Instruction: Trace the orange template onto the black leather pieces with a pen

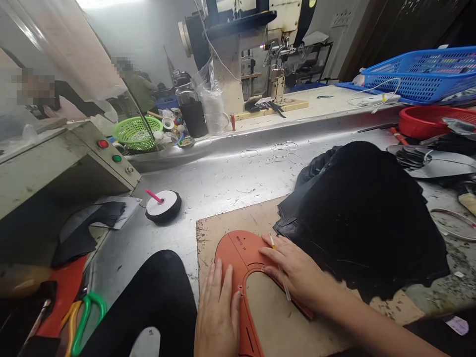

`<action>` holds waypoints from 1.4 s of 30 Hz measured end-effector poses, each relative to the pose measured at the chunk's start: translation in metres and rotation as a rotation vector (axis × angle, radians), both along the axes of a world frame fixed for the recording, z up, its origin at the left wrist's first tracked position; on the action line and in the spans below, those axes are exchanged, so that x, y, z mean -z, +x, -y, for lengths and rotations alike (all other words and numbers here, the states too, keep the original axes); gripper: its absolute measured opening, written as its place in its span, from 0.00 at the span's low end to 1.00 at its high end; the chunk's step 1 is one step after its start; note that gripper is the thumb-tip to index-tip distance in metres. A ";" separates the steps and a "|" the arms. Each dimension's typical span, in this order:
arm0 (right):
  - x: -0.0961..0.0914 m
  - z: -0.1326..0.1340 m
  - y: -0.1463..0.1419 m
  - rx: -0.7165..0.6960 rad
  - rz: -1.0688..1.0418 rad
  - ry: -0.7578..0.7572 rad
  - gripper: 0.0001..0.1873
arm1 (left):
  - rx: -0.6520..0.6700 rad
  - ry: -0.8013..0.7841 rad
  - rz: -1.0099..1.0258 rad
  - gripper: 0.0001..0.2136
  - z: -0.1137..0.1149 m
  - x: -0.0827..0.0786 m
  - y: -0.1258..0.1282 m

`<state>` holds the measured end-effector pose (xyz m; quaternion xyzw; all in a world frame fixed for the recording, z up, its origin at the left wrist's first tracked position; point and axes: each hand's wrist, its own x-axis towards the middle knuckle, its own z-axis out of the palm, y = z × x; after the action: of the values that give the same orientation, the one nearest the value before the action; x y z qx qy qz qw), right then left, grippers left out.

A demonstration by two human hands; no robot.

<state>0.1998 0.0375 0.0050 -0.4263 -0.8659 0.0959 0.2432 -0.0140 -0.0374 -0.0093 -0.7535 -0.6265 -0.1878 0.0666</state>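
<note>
Basket, green, holds pale bits; right fingers, holding pen, touch template.

Pale wall, bright light above, shiny metal workbench, dark panel right

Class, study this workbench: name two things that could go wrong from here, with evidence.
1. The red template might slip on the board: only the left hand and right hand are seen steadying it, and the right also holds a pen.

2. The pile of black pieces could be knocked askew, since it lies close beside the right forearm.
</note>
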 end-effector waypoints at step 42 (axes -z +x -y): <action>-0.034 0.013 -0.044 -0.228 -0.221 -0.480 0.08 | 0.049 -0.027 0.037 0.18 -0.002 -0.001 -0.003</action>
<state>0.1561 0.0241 0.0394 -0.3584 -0.8291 0.3708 0.2160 -0.0171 -0.0350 -0.0087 -0.7658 -0.6115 -0.1947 0.0400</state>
